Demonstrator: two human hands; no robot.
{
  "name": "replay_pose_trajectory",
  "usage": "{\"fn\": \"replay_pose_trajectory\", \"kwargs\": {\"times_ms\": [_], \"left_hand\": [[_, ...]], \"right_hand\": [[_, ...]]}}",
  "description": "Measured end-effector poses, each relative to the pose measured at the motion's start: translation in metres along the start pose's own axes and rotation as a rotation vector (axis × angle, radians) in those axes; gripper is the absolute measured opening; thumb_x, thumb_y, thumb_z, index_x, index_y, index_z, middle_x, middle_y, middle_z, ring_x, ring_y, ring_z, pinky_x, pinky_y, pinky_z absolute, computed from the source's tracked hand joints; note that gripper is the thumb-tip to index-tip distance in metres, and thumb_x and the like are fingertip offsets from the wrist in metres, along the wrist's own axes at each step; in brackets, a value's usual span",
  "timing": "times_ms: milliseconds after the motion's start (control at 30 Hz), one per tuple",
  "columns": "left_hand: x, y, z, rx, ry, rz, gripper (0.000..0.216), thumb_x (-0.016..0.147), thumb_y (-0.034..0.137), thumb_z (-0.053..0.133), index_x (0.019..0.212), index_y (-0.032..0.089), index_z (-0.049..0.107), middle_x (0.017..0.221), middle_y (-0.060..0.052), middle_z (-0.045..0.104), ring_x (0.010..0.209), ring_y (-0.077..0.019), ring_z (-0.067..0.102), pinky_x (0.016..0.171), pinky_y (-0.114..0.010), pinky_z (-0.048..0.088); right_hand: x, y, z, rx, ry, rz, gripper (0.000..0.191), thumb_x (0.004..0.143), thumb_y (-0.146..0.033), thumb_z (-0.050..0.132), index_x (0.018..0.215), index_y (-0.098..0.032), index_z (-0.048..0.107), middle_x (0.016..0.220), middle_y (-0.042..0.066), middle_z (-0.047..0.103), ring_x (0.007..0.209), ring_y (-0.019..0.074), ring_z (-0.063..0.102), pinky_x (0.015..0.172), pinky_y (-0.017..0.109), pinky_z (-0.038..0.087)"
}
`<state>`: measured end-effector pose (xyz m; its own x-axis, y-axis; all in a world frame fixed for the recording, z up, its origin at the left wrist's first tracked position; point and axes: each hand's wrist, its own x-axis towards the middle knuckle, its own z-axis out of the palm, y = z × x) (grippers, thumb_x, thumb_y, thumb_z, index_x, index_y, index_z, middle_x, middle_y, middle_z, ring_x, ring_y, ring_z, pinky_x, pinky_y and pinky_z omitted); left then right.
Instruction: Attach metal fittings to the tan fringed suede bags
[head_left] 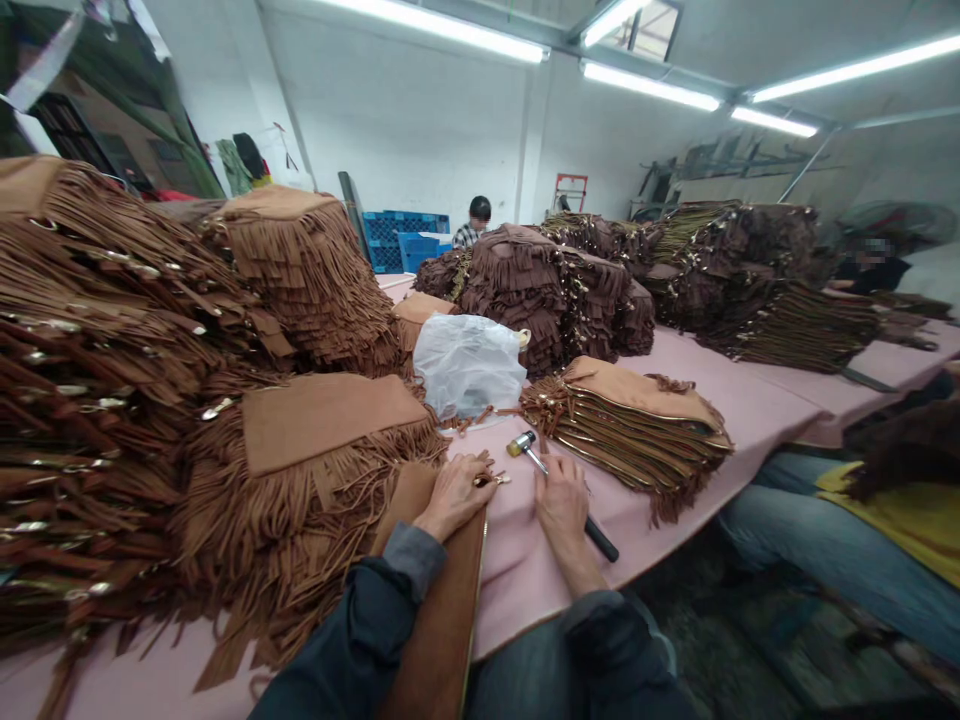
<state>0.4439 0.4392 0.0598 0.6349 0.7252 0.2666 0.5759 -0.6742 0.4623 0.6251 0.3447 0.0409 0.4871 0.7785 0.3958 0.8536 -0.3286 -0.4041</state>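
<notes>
My left hand is closed in a pinch on a small gold fitting at the corner of a flat brown suede piece that lies across the pink table. My right hand rests over a small hammer with a brass head and a black handle; its fingers lie closed around the shaft. A stack of brown fringed pieces sits just left of my left hand.
Tall piles of fringed brown pieces fill the left side, with darker piles farther back. A white plastic bag and a lower stack lie ahead. A person in jeans sits at right; another person works far back.
</notes>
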Motion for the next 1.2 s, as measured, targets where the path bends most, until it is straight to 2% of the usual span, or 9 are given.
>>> {"fn": "replay_pose_trajectory", "kwargs": {"times_ms": [67, 167, 333, 500, 633, 800, 967, 1067, 1200], "left_hand": [[-0.001, 0.003, 0.000, 0.061, 0.021, -0.007, 0.015, 0.085, 0.030, 0.061, 0.084, 0.022, 0.073, 0.093, -0.006, 0.069, 0.090, -0.0213, 0.060, 0.081, -0.032, 0.042], [-0.004, 0.009, 0.001, 0.139, 0.037, -0.019, 0.016, 0.087, 0.029, 0.058, 0.085, 0.021, 0.072, 0.097, -0.007, 0.068, 0.090, -0.0212, 0.059, 0.079, -0.032, 0.041], [-0.009, 0.015, 0.005, 0.198, 0.084, -0.045, 0.014, 0.090, 0.028, 0.056, 0.089, 0.021, 0.069, 0.101, -0.008, 0.067, 0.095, -0.0228, 0.057, 0.081, -0.034, 0.039], [-0.009, 0.013, 0.010, 0.165, 0.111, -0.062, 0.013, 0.090, 0.028, 0.056, 0.089, 0.021, 0.067, 0.101, -0.007, 0.066, 0.096, -0.0235, 0.056, 0.081, -0.034, 0.037], [-0.007, 0.012, 0.012, 0.124, 0.097, -0.054, 0.012, 0.090, 0.029, 0.057, 0.089, 0.020, 0.066, 0.100, -0.008, 0.066, 0.096, -0.0247, 0.056, 0.080, -0.035, 0.037], [-0.007, 0.012, 0.010, 0.114, 0.085, -0.070, 0.011, 0.088, 0.029, 0.059, 0.089, 0.021, 0.065, 0.097, -0.008, 0.066, 0.096, -0.0242, 0.056, 0.081, -0.034, 0.037], [-0.007, 0.010, 0.011, 0.096, 0.096, -0.077, 0.011, 0.087, 0.028, 0.058, 0.083, 0.021, 0.066, 0.095, -0.008, 0.066, 0.092, -0.0231, 0.057, 0.080, -0.033, 0.037], [-0.006, 0.008, 0.012, 0.088, 0.099, -0.087, 0.011, 0.087, 0.029, 0.059, 0.084, 0.021, 0.066, 0.094, -0.007, 0.066, 0.091, -0.0227, 0.058, 0.079, -0.032, 0.037], [-0.005, 0.007, 0.012, 0.081, 0.114, -0.087, 0.012, 0.086, 0.030, 0.059, 0.084, 0.021, 0.067, 0.093, -0.007, 0.067, 0.089, -0.0224, 0.059, 0.080, -0.032, 0.039]], "right_hand": [[0.004, 0.016, -0.004, -0.098, -0.128, 0.026, 0.024, 0.099, -0.032, 0.049, 0.114, -0.022, 0.064, 0.103, 0.010, 0.062, 0.099, 0.0252, 0.056, 0.083, 0.033, 0.040], [0.013, 0.029, -0.008, -0.171, -0.282, -0.039, 0.020, 0.101, -0.033, 0.047, 0.108, -0.023, 0.063, 0.098, 0.007, 0.064, 0.094, 0.0218, 0.059, 0.073, 0.029, 0.038], [0.017, 0.030, -0.020, -0.261, -0.188, -0.134, 0.023, 0.103, -0.024, 0.037, 0.098, -0.018, 0.059, 0.093, 0.008, 0.065, 0.086, 0.0214, 0.061, 0.065, 0.029, 0.034], [-0.002, 0.023, -0.040, 0.079, -0.227, -0.207, 0.030, 0.105, -0.030, 0.030, 0.088, -0.021, 0.053, 0.076, 0.002, 0.063, 0.070, 0.0179, 0.058, 0.062, 0.028, 0.032], [-0.019, 0.009, -0.044, 0.246, -0.203, -0.247, 0.033, 0.105, -0.033, 0.027, 0.094, -0.021, 0.056, 0.082, 0.004, 0.064, 0.074, 0.0180, 0.059, 0.065, 0.027, 0.035], [-0.021, 0.007, -0.026, 0.055, -0.336, -0.222, 0.029, 0.102, -0.024, 0.034, 0.087, -0.022, 0.059, 0.076, 0.004, 0.066, 0.070, 0.0187, 0.060, 0.062, 0.028, 0.031], [-0.016, 0.017, -0.022, 0.099, -0.278, -0.161, 0.033, 0.103, -0.028, 0.031, 0.087, -0.020, 0.058, 0.077, 0.005, 0.067, 0.070, 0.0189, 0.061, 0.063, 0.028, 0.033], [-0.022, 0.017, -0.023, 0.179, -0.257, -0.182, 0.035, 0.104, -0.029, 0.028, 0.089, -0.020, 0.059, 0.078, 0.004, 0.067, 0.069, 0.0182, 0.060, 0.064, 0.027, 0.035], [-0.027, 0.013, -0.021, 0.078, -0.291, -0.222, 0.028, 0.102, -0.021, 0.034, 0.091, -0.021, 0.060, 0.080, 0.005, 0.068, 0.074, 0.0195, 0.062, 0.067, 0.027, 0.036]]}}
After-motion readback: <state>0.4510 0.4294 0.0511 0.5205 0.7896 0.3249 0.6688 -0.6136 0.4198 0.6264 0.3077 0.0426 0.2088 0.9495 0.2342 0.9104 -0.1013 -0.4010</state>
